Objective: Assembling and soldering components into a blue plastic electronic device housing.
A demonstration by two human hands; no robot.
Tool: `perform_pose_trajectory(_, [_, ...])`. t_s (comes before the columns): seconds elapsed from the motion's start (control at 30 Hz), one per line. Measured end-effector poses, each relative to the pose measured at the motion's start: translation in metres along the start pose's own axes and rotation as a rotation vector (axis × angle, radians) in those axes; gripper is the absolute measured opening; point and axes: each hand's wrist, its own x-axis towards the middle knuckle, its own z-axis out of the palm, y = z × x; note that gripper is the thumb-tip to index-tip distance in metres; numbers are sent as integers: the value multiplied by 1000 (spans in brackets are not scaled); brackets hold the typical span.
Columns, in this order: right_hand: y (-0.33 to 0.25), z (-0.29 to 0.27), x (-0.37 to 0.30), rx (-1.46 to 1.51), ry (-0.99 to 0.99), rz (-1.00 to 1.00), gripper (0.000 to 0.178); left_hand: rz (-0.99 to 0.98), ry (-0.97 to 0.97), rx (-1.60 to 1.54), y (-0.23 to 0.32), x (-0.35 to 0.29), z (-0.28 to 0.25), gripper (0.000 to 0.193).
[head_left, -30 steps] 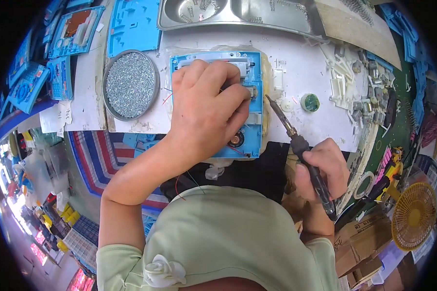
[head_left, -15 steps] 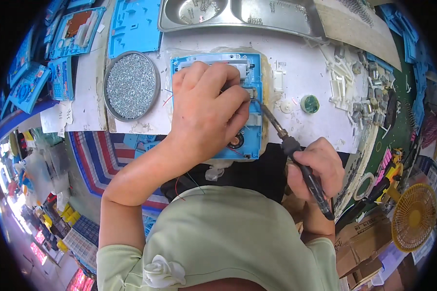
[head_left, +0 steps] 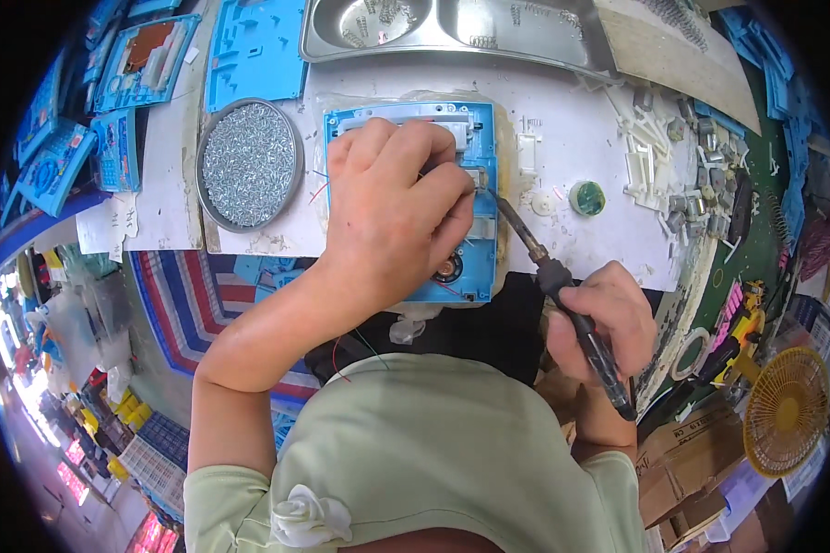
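A blue plastic housing (head_left: pixel 477 276) lies open on the table in front of me, with white parts and a round copper-centred part (head_left: pixel 448 269) inside. My left hand (head_left: pixel 387 207) covers much of it, fingers bent and pressed together near its right side. Whatever those fingertips pinch is hidden behind them. My right hand (head_left: pixel 615 323) grips a soldering iron (head_left: pixel 553 276) by its black handle. The iron's tip reaches the housing's right edge, close to a small metal part (head_left: pixel 476 178) beside my left fingertips; contact cannot be made out.
A round dish of small screws (head_left: pixel 249 164) stands left of the housing. Right of it sit a small green-filled pot (head_left: pixel 587 198) and a heap of white plastic pieces with small metal motors (head_left: pixel 699 205). A metal tray (head_left: pixel 452 53) holding springs lies at the back; blue housings are piled left.
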Motion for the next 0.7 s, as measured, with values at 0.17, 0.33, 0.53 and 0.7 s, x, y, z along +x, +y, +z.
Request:
perform_pose_trajectory(0.17, [0, -3, -2, -2, 20, 6, 26, 2, 1, 3, 0, 0, 0, 24])
perform_pose_trajectory(0.33, [0, -6, -3, -9, 25, 4, 26, 0, -1, -4, 0, 0, 0, 24])
perform_pose_trajectory(0.53, [-2, -8, -2, -9, 35, 9, 25, -9, -18, 7, 1, 1, -2, 24])
perform_pose_trajectory(0.7, [1, -7, -4, -7, 47, 1, 25, -9, -34, 6, 2, 2, -3, 25])
